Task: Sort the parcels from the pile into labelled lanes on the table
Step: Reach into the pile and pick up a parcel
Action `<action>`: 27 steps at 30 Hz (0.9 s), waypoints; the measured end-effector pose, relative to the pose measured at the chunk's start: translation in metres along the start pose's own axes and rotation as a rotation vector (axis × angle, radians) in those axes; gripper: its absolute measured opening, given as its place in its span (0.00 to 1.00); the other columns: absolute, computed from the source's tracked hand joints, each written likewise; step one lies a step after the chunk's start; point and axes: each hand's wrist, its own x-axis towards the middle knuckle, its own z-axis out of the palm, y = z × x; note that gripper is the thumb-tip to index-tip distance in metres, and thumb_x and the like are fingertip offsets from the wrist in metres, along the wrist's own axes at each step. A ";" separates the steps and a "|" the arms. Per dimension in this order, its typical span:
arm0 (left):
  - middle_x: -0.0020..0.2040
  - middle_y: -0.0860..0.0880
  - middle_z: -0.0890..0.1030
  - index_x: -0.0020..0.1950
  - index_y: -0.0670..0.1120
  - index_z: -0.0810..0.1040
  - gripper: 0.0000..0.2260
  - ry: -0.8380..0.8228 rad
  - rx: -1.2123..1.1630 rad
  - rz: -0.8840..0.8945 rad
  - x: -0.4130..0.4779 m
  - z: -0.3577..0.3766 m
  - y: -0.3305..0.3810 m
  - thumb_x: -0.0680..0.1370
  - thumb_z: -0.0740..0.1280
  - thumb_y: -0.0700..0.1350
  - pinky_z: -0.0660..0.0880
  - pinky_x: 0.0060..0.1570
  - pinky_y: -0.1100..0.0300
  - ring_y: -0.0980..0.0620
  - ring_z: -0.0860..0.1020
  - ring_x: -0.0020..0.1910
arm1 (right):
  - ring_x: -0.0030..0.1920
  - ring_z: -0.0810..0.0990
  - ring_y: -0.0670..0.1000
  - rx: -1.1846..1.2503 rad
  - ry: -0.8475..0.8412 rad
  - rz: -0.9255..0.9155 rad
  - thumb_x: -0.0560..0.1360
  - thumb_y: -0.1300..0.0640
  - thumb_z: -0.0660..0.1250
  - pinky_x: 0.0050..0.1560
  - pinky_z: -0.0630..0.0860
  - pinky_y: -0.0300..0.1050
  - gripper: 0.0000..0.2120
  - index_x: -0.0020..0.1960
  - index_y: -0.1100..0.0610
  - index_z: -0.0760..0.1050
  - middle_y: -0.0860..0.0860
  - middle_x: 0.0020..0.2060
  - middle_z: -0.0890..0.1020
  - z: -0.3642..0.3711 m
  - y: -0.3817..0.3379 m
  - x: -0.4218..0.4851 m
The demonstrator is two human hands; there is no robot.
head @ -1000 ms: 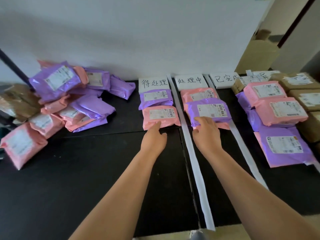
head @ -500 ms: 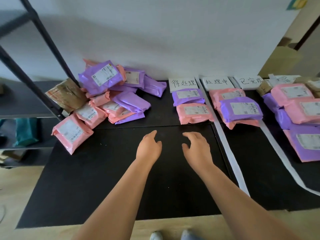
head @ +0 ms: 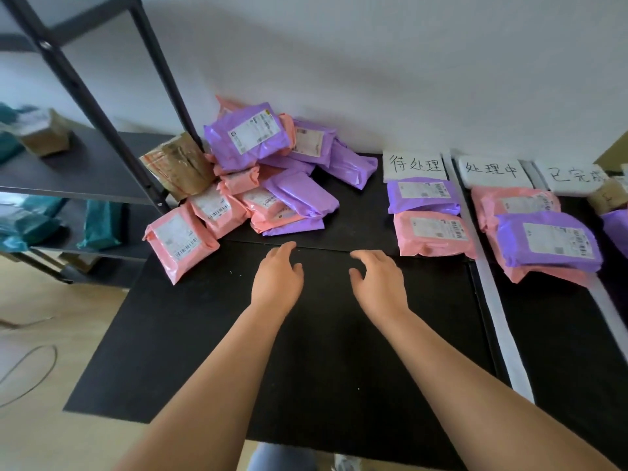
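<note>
The third lane label (head: 574, 176) runs off the right edge; print on the pile (head: 258, 178), back left on the table (head: 204, 351), is too small to read. The left hand (head: 277, 278) and right hand (head: 377, 283) hover empty, fingers loosely spread, between pile and first lane (head: 438, 294), having left the sorted parcels (head: 547, 239) they touched a second ago.

Glossy plastic parcels (head: 272, 185), matt black table (head: 306, 362), paper labels (head: 416, 165)
</note>
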 end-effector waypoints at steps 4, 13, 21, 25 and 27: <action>0.72 0.47 0.70 0.76 0.49 0.66 0.21 0.013 -0.021 -0.019 0.027 -0.007 -0.013 0.82 0.62 0.46 0.70 0.62 0.54 0.47 0.73 0.66 | 0.65 0.74 0.54 -0.075 -0.033 -0.047 0.79 0.57 0.66 0.67 0.68 0.50 0.19 0.70 0.53 0.73 0.52 0.64 0.77 0.019 -0.019 0.038; 0.69 0.45 0.73 0.73 0.46 0.70 0.18 -0.093 0.017 0.071 0.115 -0.027 -0.047 0.82 0.60 0.45 0.69 0.62 0.51 0.44 0.72 0.65 | 0.61 0.75 0.56 -0.414 -0.066 -0.014 0.79 0.58 0.63 0.63 0.68 0.51 0.17 0.68 0.53 0.73 0.53 0.60 0.78 0.078 -0.061 0.141; 0.69 0.45 0.73 0.73 0.47 0.70 0.18 -0.209 0.020 0.110 0.162 -0.028 -0.077 0.83 0.59 0.46 0.70 0.61 0.52 0.45 0.72 0.65 | 0.61 0.73 0.59 -0.632 -0.122 -0.009 0.78 0.60 0.63 0.64 0.66 0.53 0.15 0.64 0.55 0.72 0.55 0.58 0.76 0.118 -0.067 0.194; 0.69 0.46 0.73 0.72 0.47 0.71 0.18 -0.226 -0.001 0.119 0.168 -0.028 -0.089 0.83 0.60 0.46 0.71 0.62 0.50 0.45 0.72 0.65 | 0.60 0.73 0.60 -0.693 -0.132 -0.026 0.77 0.63 0.63 0.62 0.66 0.53 0.14 0.61 0.57 0.73 0.56 0.56 0.75 0.126 -0.071 0.201; 0.69 0.46 0.73 0.72 0.47 0.71 0.17 -0.224 -0.016 0.122 0.169 -0.028 -0.093 0.83 0.60 0.46 0.71 0.62 0.50 0.45 0.73 0.64 | 0.59 0.73 0.60 -0.709 -0.125 -0.031 0.76 0.64 0.63 0.62 0.66 0.54 0.13 0.59 0.58 0.75 0.56 0.55 0.75 0.127 -0.075 0.204</action>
